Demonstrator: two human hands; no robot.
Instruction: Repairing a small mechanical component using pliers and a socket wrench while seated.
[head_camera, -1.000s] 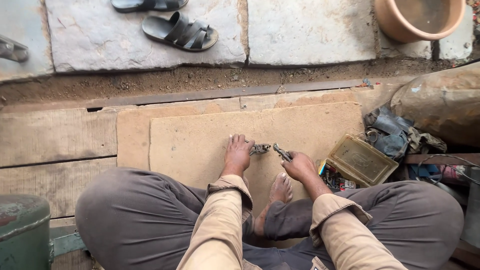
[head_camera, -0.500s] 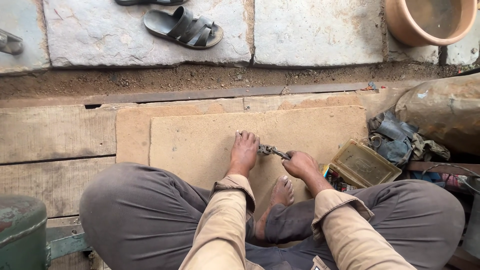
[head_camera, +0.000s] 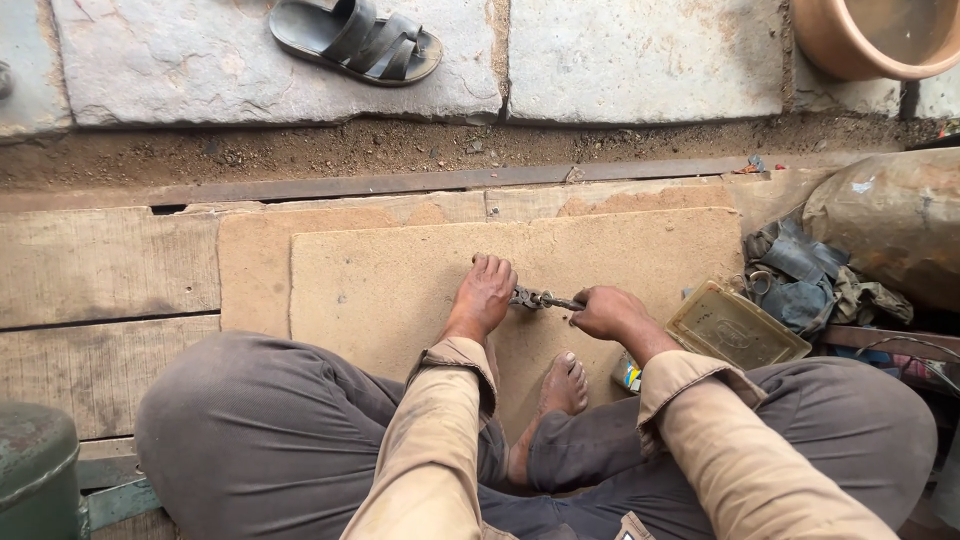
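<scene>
Head view: water-filled clay basin (head_camera: 868, 38)

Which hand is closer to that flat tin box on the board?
Right. The right hand is just beside the flat tin box; the left hand is farther away, across the small metal tool.

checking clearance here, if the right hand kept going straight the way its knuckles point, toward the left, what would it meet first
The right hand points along the small metal tool it grips, so it would likely meet the left hand first, which presses the tool's other end onto the board.
</scene>
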